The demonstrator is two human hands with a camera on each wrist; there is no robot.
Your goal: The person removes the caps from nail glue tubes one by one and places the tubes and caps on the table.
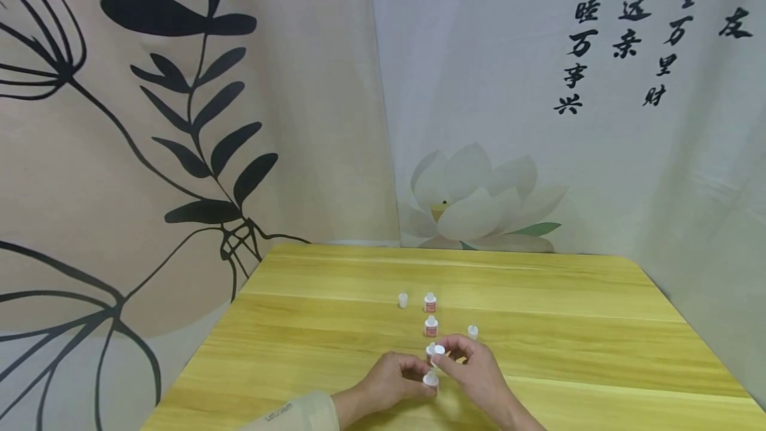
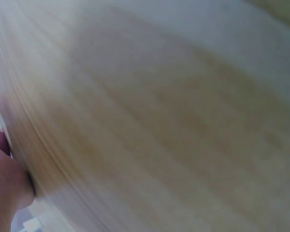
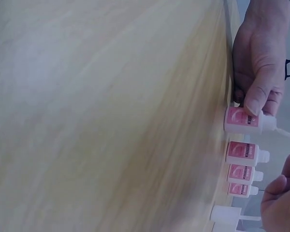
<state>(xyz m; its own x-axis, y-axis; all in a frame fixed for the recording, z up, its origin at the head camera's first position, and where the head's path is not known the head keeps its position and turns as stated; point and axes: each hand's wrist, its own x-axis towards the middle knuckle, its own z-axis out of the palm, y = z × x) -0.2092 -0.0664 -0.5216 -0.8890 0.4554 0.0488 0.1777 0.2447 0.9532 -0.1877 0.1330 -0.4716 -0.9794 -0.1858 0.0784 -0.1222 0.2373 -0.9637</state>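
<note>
Several small white bottles with pink labels stand in a row on the table. My left hand (image 1: 389, 383) grips the nearest bottle (image 3: 244, 120) by its sides, thumb on the label. With its thumb and fingers, my right hand (image 1: 479, 372) pinches a white cap (image 1: 439, 350) just above that bottle. A thin pale stick (image 3: 285, 133) runs from the cap to the bottle's open mouth in the right wrist view. Behind it are a second bottle (image 3: 242, 152), a third bottle (image 1: 431, 327) and a far bottle (image 1: 430, 303). The left wrist view shows only part of a hand at its left edge.
One loose white cap (image 1: 403, 300) stands left of the far bottle. Another white cap (image 1: 473, 332) stands right of the row, beyond my right hand. The wooden table (image 1: 538, 298) reaches back to a printed curtain (image 1: 335, 118).
</note>
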